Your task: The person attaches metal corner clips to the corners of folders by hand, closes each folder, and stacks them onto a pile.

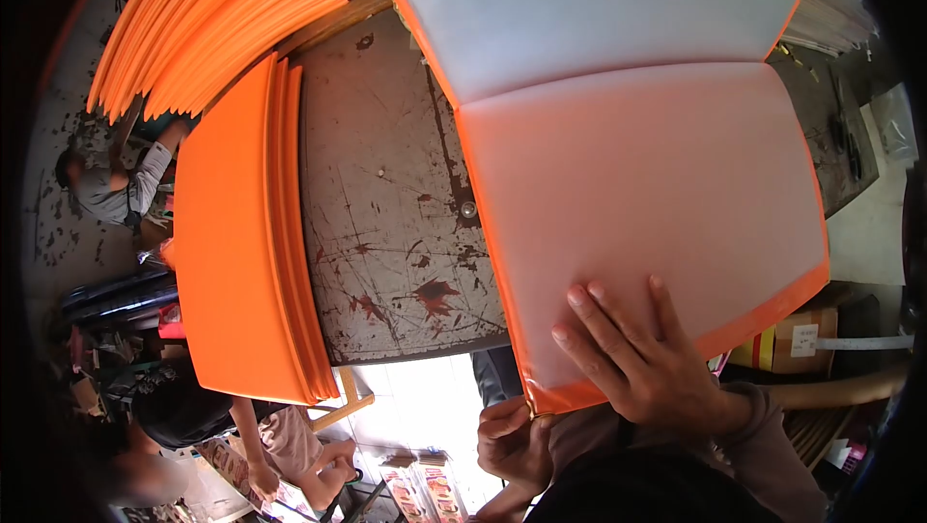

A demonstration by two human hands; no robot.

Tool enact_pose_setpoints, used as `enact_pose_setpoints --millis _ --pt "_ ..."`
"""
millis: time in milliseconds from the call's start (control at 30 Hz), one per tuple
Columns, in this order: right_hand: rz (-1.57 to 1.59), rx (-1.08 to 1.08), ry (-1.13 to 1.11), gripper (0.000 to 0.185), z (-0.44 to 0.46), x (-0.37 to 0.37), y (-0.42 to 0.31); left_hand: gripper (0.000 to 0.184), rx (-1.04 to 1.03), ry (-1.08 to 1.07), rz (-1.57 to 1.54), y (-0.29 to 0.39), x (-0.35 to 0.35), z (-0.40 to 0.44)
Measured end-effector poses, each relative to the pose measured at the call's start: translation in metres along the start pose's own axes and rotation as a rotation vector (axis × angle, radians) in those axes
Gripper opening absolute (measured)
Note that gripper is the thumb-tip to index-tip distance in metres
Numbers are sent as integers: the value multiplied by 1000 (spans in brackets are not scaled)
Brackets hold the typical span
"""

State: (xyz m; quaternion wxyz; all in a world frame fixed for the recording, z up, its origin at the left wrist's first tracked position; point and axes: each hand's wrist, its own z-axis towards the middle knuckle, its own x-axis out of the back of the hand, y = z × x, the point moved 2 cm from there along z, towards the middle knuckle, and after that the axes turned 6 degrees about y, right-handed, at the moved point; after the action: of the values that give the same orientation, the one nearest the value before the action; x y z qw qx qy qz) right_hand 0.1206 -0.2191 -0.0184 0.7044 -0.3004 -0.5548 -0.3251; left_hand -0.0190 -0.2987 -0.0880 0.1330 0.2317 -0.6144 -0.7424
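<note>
An opened orange folder [637, 195] with a pale, glossy inner face lies across the table's right side, its near edge towards my body. Its fold runs crosswise between the upper and lower panels. At the near left corner, my left hand [517, 441] is closed in a pinch on the folder's edge. A small gold-coloured piece shows at that corner, partly hidden by the fingers. My right hand [652, 364] lies flat with fingers spread on the lower panel, close to the orange border strip.
A stack of orange folders [237, 243] stands on the left of the scratched grey table [386, 185], with another fanned pile [222, 21] behind. One person [121, 180] sits far left; another [212, 417] sits lower left. A cardboard box [801, 339] is at right.
</note>
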Motion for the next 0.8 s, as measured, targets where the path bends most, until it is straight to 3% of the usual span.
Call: enact_pose_setpoints --millis 133,200,367,433,533,667,800 --pt "-31 -7 14 43 -3 -2 3 37 95 40 -126 2 -13 2" --pt "106 -125 70 44 -3 -3 4 50 148 79 -110 2 -15 0" --pt "58 -109 82 40 -1 -3 2 32 289 15 -137 8 -7 3" --pt "85 -128 95 37 -1 -2 2 22 443 8 -227 12 -5 6" --pt "77 -126 108 38 -3 -3 0 18 537 39 -206 19 -6 12" --pt "28 -94 114 40 -3 -4 -1 16 579 54 -254 17 -3 20" --pt "46 -78 138 44 -5 -4 1 23 478 -3 -162 19 -7 25"
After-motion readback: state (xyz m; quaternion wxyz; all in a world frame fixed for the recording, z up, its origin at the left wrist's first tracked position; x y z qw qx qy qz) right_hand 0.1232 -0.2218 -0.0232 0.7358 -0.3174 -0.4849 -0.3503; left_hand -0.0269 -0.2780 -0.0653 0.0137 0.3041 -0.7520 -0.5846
